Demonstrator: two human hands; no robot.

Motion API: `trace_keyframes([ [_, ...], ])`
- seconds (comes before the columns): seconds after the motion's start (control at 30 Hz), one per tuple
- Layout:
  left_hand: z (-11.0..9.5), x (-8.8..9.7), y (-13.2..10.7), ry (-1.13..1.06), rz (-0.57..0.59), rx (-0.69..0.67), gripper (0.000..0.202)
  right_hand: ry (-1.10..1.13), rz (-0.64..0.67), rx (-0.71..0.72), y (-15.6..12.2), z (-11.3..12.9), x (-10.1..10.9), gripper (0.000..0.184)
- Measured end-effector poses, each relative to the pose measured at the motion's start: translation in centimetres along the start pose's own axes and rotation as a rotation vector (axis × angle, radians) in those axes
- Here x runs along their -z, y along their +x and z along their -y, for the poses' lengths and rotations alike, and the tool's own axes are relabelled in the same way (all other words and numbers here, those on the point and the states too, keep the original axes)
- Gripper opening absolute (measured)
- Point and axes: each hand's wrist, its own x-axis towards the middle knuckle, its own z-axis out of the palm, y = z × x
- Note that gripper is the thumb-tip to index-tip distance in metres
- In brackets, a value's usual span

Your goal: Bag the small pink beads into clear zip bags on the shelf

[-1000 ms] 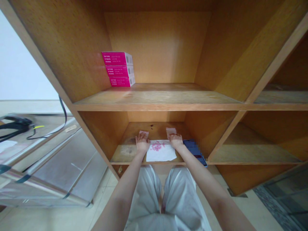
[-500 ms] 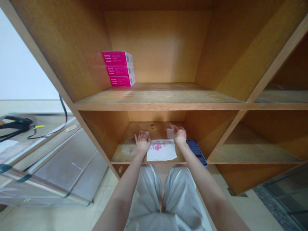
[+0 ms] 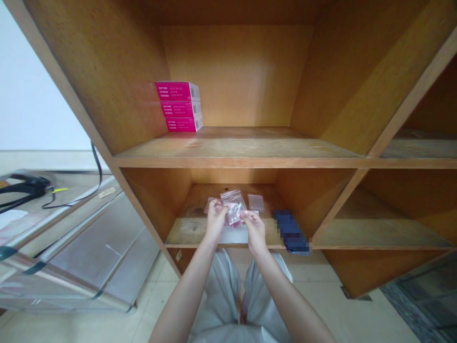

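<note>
Between my two hands is a small clear zip bag [image 3: 233,206], held above the lower shelf. My left hand [image 3: 215,220] pinches its left side, and my right hand [image 3: 254,228] pinches its lower right corner. Below the bag lies a white paper sheet [image 3: 233,236] with small pink pieces [image 3: 232,225] on it, mostly covered by the bag and fingers. Behind my right hand another clear bag [image 3: 256,202] lies flat on the shelf. A further bag [image 3: 207,206] shows partly behind my left hand.
A dark blue phone [image 3: 291,232], blurred out, lies at the right, over the shelf's front edge. Three stacked pink boxes [image 3: 180,107] stand on the upper shelf [image 3: 243,143]. To the left is a low frame with a grey panel [image 3: 89,243] and a black cable [image 3: 96,162].
Both hands have come together over the paper, now holding a clear zip bag between them. My right hand has left the back right, where a clear bag now lies flat.
</note>
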Motion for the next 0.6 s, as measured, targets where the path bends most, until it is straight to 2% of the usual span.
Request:
trace_keyframes([
  [0.13, -0.6, 1.3, 0.1, -0.046, 0.056, -0.026, 0.010, 0.051, 0.224, -0.065, -1.0, 0.1, -0.5, 0.015],
  [0.2, -0.4, 1.7, -0.1, -0.034, 0.083, -0.034, 0.007, 0.073, 0.288, -0.056, -0.8, 0.5, -0.6, 0.020],
  [0.27, -0.1, 1.9, -0.3, -0.016, 0.107, -0.053, 0.006, 0.056, 0.278, -0.012, -0.4, 0.8, -0.7, 0.026],
  [0.4, -0.4, 2.0, -0.7, -0.057, 0.166, -0.088, 0.005, -0.091, 0.244, 0.115, 0.5, 0.5, -0.6, 0.019],
  [0.6, -1.1, 1.8, -0.7, -0.152, 0.184, 0.018, 0.011, -0.294, 0.324, 0.245, 0.6, -0.7, 0.4, 0.015],
])
